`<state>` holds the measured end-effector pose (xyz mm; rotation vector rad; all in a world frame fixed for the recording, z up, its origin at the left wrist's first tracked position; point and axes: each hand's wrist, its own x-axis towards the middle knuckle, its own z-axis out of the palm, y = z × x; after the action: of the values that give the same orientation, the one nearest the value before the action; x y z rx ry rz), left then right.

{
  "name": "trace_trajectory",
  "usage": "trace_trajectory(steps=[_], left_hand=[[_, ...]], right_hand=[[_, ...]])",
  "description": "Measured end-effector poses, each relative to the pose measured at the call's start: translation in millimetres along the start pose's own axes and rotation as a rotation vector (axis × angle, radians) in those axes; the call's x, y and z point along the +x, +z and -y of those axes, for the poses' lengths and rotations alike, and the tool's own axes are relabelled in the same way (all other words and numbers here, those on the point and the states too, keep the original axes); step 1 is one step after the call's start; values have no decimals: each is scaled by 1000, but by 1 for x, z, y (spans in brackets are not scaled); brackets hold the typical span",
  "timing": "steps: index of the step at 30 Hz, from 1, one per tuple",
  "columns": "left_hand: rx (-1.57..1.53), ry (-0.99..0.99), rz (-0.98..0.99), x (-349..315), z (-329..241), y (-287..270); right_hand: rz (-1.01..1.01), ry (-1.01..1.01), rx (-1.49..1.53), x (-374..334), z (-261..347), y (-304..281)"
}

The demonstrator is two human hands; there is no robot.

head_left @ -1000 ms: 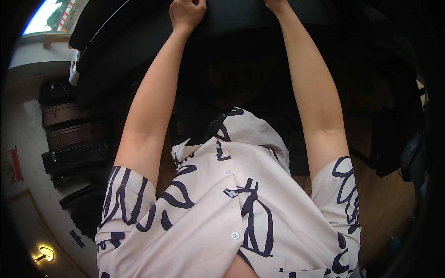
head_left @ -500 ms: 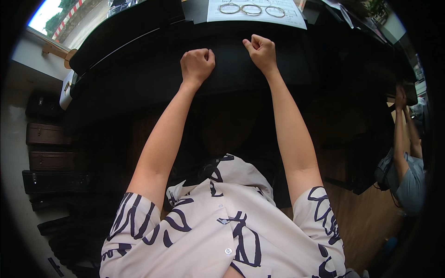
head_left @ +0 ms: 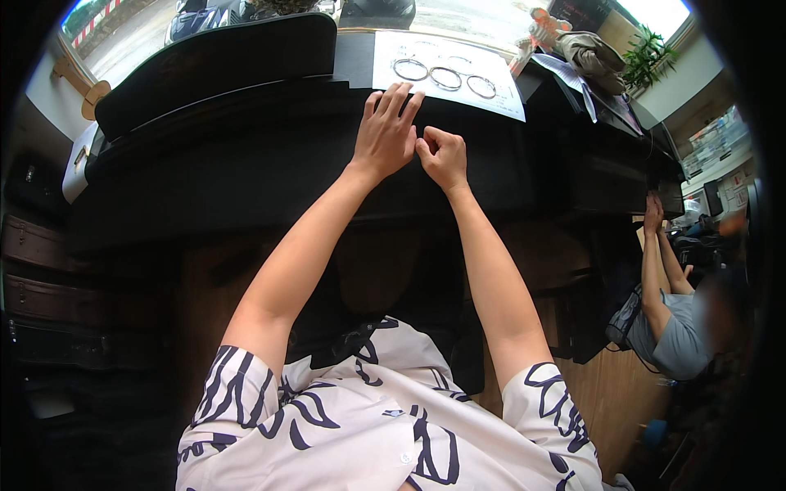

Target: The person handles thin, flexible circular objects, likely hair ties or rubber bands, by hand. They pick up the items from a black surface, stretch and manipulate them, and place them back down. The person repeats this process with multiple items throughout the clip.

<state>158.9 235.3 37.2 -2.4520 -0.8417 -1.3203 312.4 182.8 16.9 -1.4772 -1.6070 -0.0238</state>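
Note:
Over the black tabletop [head_left: 270, 155], my left hand [head_left: 386, 135] is open, its fingers stretched and spread toward the far edge. Their tips come up to the lower edge of a white printed sheet [head_left: 386, 49]. Three thin metal rings, like coiled wire, lie on that sheet in a row; the middle ring [head_left: 446, 90] is nearest to the fingertips. Just to the right, my right hand [head_left: 444, 157] is curled closed, its thumb side almost touching the left hand. Whatever its fingers hold, if anything, is hidden.
A tall black panel [head_left: 221, 74] rises at the back left. Papers [head_left: 573, 78] and a bunched khaki cloth [head_left: 591, 56] lie at the right, near a potted plant [head_left: 651, 53]. Another person in a grey shirt [head_left: 673, 335] sits at far right. Dark cases [head_left: 49, 303] are stacked at left.
Both hands were closed fists held apart; they have come together. My left hand has opened and stretched its fingers toward the sheet. The view has tilted up, showing more of the far side.

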Motion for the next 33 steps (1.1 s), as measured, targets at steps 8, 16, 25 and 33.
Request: trace_trajectory(steps=[8, 16, 25, 33], left_hand=[[91, 2, 11, 10, 47, 19], [-7, -54, -225, -1, 52, 8], [-180, -77, -3, -57, 24, -14], [-590, -421, -80, -58, 31, -14]], right_hand=[[24, 25, -39, 1, 14, 10], [40, 1, -97, 3, 11, 13], [90, 33, -302, 0, 12, 18], [68, -35, -400, -2, 9, 18]])
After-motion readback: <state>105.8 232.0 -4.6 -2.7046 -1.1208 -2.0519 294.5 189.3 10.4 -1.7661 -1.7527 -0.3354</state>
